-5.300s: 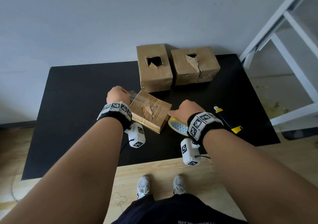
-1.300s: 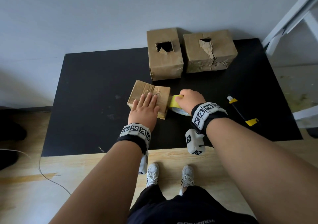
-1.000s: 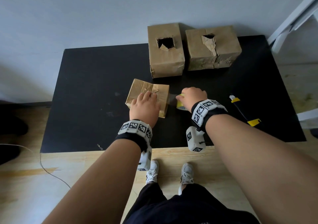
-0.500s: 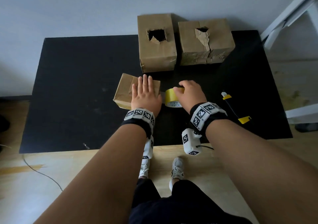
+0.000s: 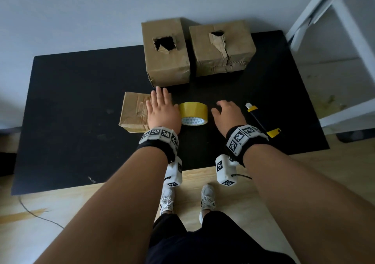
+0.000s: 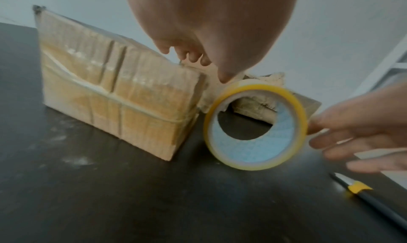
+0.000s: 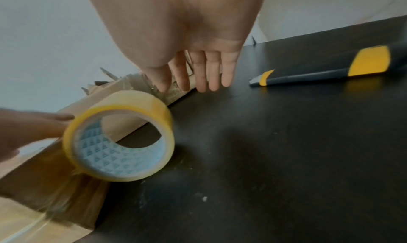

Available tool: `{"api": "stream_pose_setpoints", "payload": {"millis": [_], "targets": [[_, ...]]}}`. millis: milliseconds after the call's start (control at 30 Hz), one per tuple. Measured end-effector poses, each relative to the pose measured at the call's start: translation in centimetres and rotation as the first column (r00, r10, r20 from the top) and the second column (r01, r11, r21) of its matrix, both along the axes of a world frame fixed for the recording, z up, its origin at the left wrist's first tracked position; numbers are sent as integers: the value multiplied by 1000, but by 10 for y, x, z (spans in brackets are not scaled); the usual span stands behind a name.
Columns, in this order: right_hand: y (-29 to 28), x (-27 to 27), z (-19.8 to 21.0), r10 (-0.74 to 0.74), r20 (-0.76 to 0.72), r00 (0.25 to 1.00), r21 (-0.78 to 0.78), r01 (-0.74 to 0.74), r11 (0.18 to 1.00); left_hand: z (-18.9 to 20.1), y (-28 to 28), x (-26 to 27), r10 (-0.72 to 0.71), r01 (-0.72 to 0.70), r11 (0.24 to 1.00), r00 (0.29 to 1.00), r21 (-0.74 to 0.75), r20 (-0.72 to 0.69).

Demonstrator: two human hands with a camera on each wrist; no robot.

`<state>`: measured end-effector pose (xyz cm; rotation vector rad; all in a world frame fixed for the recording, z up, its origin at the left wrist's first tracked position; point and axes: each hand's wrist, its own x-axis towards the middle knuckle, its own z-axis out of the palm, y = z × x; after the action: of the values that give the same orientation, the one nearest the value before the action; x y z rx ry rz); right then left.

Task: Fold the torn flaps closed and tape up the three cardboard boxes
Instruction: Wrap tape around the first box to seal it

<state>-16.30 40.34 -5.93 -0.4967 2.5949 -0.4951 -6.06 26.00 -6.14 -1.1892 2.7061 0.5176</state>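
**Tape roll stands free between two flat hands**

The yellow tape roll (image 5: 193, 113) stands on its edge on the black tabletop (image 5: 81, 101), and everything else is placed from it. Just to its left lies the small cardboard box (image 5: 135, 113), its near side wrapped in clear tape; the roll sits right beside the box's right end. The left hand (image 5: 162, 111) lies palm down on top of that box, fingers (image 5: 160, 95) straight and close together, pressing the cardboard and gripping nothing.

To the right of the roll, the right hand (image 5: 228, 114) hovers low over the tabletop, its fingers (image 7: 211, 72) extended, slightly spread and holding nothing; from the left wrist view the fingertips are close to the roll's rim, though whether they touch it cannot be told.

Further right of the roll lies a black and yellow utility knife (image 5: 261, 119). Behind the roll stand two larger boxes side by side: the left torn box (image 5: 165, 52) with an open hole in its top, and the right torn box (image 5: 222, 46) with a ragged flap.
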Motion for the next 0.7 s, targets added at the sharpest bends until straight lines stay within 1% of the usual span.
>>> {"api": "stream_pose_setpoints", "payload": {"millis": [67, 133, 233, 333, 433, 533, 600, 700], "targets": [[12, -2, -3, -37, -8, 999, 32, 37, 999, 10, 10, -11, -47, 47, 999, 997, 1, -59], [26, -7, -4, -77, -25, 997, 57, 79, 995, 17, 22, -24, -113, 112, 994, 991, -10, -75], [47, -19, -4, -91, -61, 994, 93, 97, 991, 23, 38, -42, -216, 213, 976, 975, -45, -58], [66, -32, -5, -82, -107, 991, 143, 97, 985, 24, 53, -57, -310, 309, 949, 951, -67, -5], [81, -44, -13, -65, -119, 991, 214, 89, 973, 23, 66, -71, -335, 336, 940, 942, -61, 32], [89, -53, -21, -65, -72, 995, 300, 84, 950, 19, 74, -80, -334, 337, 940, 941, -58, 50], [92, -56, -27, -73, -49, 996, 322, 85, 943, 16, 77, -83, -337, 340, 939, 940, -57, 61], [93, -57, -31, -30, -100, 995, 347, 63, 936, 14, 78, -86, -337, 341, 938, 939, -63, 75]]}}
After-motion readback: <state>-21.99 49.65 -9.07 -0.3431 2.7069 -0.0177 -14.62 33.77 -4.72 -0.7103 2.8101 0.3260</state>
